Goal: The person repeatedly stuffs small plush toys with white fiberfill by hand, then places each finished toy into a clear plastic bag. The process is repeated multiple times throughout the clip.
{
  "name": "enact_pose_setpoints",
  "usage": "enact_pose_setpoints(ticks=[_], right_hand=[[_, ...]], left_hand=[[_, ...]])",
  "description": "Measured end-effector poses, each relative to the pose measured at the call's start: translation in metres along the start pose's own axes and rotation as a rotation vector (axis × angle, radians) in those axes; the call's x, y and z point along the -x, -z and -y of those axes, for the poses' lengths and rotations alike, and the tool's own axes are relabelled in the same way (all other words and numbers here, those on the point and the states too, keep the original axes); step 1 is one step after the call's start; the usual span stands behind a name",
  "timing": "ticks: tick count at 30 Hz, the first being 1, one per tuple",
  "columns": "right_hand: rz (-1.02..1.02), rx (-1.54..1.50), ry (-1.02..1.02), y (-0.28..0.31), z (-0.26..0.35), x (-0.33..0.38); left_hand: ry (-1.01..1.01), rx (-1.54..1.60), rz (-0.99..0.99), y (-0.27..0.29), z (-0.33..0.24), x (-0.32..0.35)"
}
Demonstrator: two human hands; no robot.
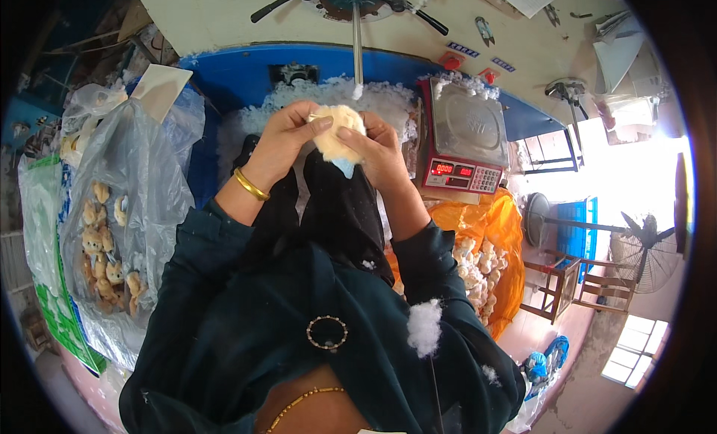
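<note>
Between both hands, above my lap, is a small cream plush piece (337, 141) with a pale blue tip (344, 166) at its lower edge. My left hand (297, 126) pinches its left side, thumb on top. On the right side my right hand (371, 141) grips it, thumb pressed into the fur. Just beyond the hands, a thin metal tube (357, 53) points down toward me from a machine, with a bit of white stuffing at its tip. Fingers under the plush piece are hidden.
White fluff lies in the blue-edged bin (246, 57) ahead. A red digital scale (463, 174) stands at right, over an orange bag (508, 232) of small plush pieces. At left, a clear plastic bag (160, 210) holds several tan plush toys (93, 242). Snips (485, 31) lie on the tabletop.
</note>
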State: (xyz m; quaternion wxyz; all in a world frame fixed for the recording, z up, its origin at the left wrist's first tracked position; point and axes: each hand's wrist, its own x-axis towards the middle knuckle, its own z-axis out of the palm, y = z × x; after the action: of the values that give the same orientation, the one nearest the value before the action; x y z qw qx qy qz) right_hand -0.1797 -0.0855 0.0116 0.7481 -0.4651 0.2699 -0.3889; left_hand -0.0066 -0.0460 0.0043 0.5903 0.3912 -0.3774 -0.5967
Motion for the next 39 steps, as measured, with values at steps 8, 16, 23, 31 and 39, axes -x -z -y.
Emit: enact_pose_setpoints(ticks=[8, 16, 23, 31, 39], right_hand=[[-0.318, 0.604, 0.210, 0.011, -0.006, -0.003], [-0.082, 0.595, 0.481, -0.003, -0.003, 0.004], [-0.107, 0.152, 0.011, 0.008, 0.010, -0.001], [-0.264, 0.409, 0.300, 0.015, 0.007, -0.014], [-0.537, 0.185, 0.273, 0.018, 0.023, -0.127]], left_hand=[[-0.278, -0.548, -0.267, -0.015, -0.017, 0.011], [-0.027, -0.062, -0.045, -0.011, -0.009, -0.002], [0.021, -0.026, 0.096, -0.006, -0.007, -0.003], [0.098, -0.194, 0.026, -0.009, -0.011, -0.024], [-0.058, -0.019, -0.225, -0.017, -0.017, -0.125]])
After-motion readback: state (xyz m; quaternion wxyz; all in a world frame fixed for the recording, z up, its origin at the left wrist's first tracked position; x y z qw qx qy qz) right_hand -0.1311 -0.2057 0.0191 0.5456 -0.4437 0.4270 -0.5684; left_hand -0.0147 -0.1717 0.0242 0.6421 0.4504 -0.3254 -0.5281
